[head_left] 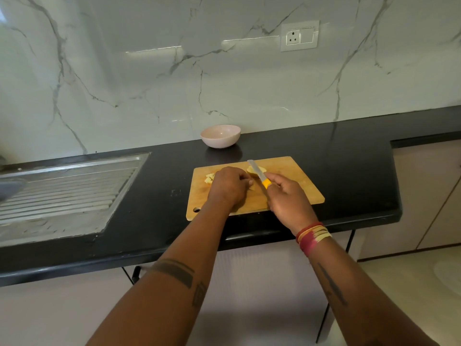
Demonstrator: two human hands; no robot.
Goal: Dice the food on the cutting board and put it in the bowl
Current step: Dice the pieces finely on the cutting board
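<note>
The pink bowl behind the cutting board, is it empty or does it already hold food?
Empty. The visible inside of the pink bowl is bare, and the pale food pieces lie on the cutting board.

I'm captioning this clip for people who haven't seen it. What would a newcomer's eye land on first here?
First, the two hands over the wooden cutting board at the middle of the black counter: the right hand grips a yellow-handled knife, the left hand is curled over pale yellow food pieces. Behind the board, a pink bowl stands by the marble wall.
</note>
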